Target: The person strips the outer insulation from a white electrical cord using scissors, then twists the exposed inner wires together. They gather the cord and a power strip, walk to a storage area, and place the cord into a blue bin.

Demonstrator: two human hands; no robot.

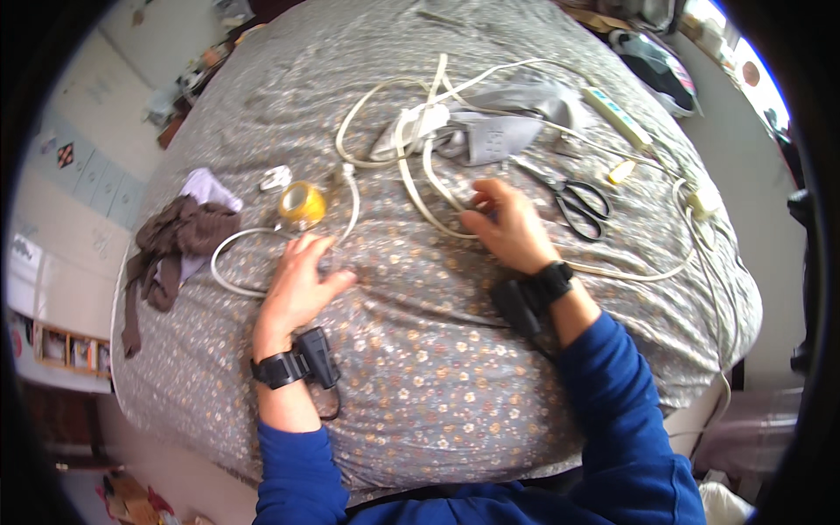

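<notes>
A long cream cable lies tangled across a bed with a grey flowered cover. My left hand rests on the cover with fingers spread, its fingertips at a loop of the cable just below a yellow roll of tape. My right hand lies on another loop of the cable, fingers curled at it; whether it grips the cable is unclear. Both wrists carry black bands with small black devices.
Black-handled scissors lie right of my right hand. A white power strip and grey plastic bags sit at the far side. Brown and white clothes lie at the left edge. A small white plug is near the tape.
</notes>
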